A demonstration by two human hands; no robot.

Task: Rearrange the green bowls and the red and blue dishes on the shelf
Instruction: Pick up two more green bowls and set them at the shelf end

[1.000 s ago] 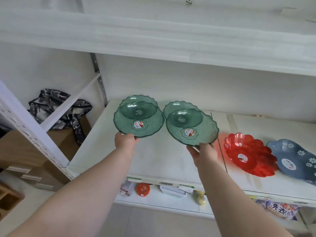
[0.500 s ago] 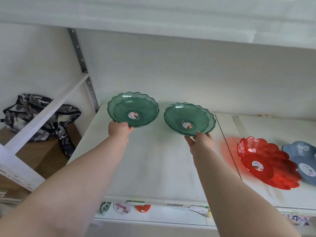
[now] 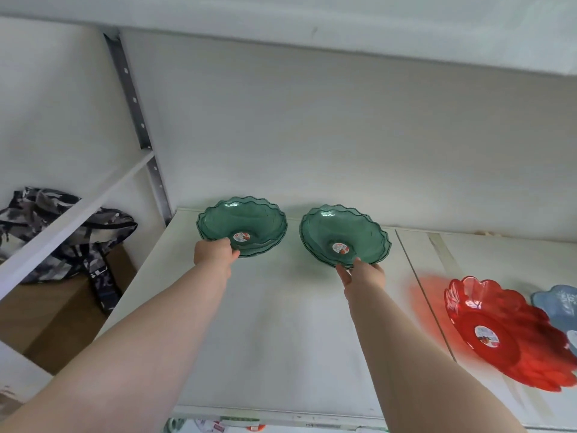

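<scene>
Two translucent green bowls with wavy rims sit side by side near the back of the white shelf point(image 3: 281, 339). My left hand point(image 3: 214, 253) grips the near rim of the left green bowl point(image 3: 246, 221). My right hand point(image 3: 362, 271) pinches the near rim of the right green bowl point(image 3: 337, 229). Each bowl looks like a stack of two and has a red sticker in its middle. A red scalloped dish point(image 3: 512, 332) lies flat at the right of the shelf, and a blue dish point(image 3: 559, 304) lies partly cut off behind it.
A shelf board point(image 3: 312, 23) hangs low overhead. A metal upright point(image 3: 137, 120) and a white crossbar point(image 3: 71, 214) bound the left side. A camouflage bag point(image 3: 59, 232) lies on a brown box at the left. Small items show on the shelf below.
Both hands have carried the green bowls further back on the shelf and lowered them from tilted to nearly level. The view has shifted upward and closer.
</scene>
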